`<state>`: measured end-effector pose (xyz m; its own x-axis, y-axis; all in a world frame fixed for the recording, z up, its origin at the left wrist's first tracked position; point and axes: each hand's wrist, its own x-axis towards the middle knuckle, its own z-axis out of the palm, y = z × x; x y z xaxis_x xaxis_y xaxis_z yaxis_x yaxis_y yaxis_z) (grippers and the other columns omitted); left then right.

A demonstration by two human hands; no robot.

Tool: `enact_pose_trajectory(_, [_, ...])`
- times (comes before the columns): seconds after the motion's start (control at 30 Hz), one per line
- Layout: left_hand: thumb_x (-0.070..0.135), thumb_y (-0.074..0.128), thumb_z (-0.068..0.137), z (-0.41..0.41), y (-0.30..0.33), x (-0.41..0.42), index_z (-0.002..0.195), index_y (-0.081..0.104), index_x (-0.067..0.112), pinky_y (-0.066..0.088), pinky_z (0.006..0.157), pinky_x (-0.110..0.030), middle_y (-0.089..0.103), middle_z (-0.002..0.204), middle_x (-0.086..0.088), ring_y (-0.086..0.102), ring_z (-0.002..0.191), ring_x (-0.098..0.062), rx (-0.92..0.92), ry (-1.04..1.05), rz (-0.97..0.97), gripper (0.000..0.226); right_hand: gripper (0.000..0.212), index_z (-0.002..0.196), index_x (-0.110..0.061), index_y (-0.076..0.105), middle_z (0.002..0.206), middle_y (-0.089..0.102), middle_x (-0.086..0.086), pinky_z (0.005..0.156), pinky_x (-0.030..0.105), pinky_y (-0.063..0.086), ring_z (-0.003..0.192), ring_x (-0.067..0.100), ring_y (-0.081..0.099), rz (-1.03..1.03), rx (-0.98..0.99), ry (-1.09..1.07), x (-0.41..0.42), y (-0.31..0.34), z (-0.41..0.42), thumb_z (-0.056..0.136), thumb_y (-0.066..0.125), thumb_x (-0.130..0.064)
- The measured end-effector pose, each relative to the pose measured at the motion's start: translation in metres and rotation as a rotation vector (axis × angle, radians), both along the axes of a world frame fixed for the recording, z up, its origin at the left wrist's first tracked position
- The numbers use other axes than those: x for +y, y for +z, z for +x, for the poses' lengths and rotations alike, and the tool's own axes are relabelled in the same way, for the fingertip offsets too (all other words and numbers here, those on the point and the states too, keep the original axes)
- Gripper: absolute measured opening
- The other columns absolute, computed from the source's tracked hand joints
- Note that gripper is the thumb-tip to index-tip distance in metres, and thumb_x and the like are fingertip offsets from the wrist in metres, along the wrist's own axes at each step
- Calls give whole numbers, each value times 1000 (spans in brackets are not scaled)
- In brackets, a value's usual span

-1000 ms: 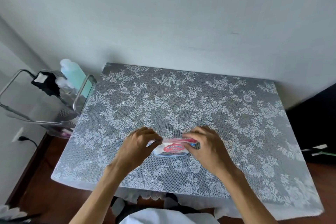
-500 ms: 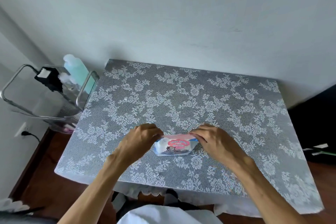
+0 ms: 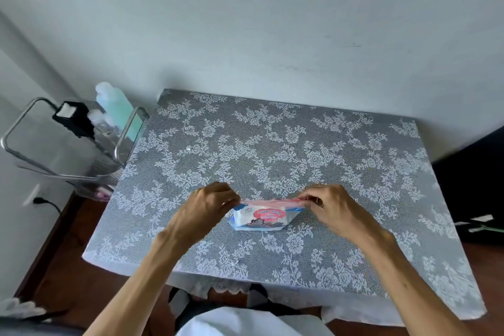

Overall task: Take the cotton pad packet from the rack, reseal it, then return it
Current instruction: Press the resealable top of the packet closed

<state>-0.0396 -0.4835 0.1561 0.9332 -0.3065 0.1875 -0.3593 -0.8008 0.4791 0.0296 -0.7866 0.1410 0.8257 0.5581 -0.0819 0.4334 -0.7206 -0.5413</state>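
So there's a table (image 3: 354, 144) up against the wall, covered with a white lace cloth (image 3: 245, 144) with a flower pattern. Only thing sitting on it is a cotton pad packet (image 3: 263, 217), white with a pink label, near the front edge.

I see my left hand (image 3: 210, 204) and right hand (image 3: 331, 207) pinching the two top corners of the cotton pad packet (image 3: 263, 217), which sits near the front middle of the table (image 3: 300, 144). The lace-covered top lies bare to the far side, right and left of the packet, so a hand could sweep across any of it. The rack (image 3: 81, 142) stands just beside the table's far left corner. Its raised metal handle loops, a green bottle (image 3: 117, 109) and a black object (image 3: 73, 117) crowd its far end; the near part of its top tier looks open.
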Motion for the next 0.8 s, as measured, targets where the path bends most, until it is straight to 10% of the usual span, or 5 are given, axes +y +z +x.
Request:
enact_pose_trajectory(0.57, [27,70,86,-3,-3,6,94,74,17,55,61,-20,72,84,7,63,66,0,100,148,-138,13,32,116,-26,65,114,69,-2,53,6,45,71,-14,58,-19,5,-49,2,5,12,84,69,-26])
enact_pose_trajectory(0.8, [28,67,87,-4,-2,4,94,74,14,55,60,-22,71,83,4,62,64,-4,102,167,-110,18,45,118,-29,63,112,67,-9,96,31,45,101,6,57,-58,-268,128,72,21,-3,81,58,-54])
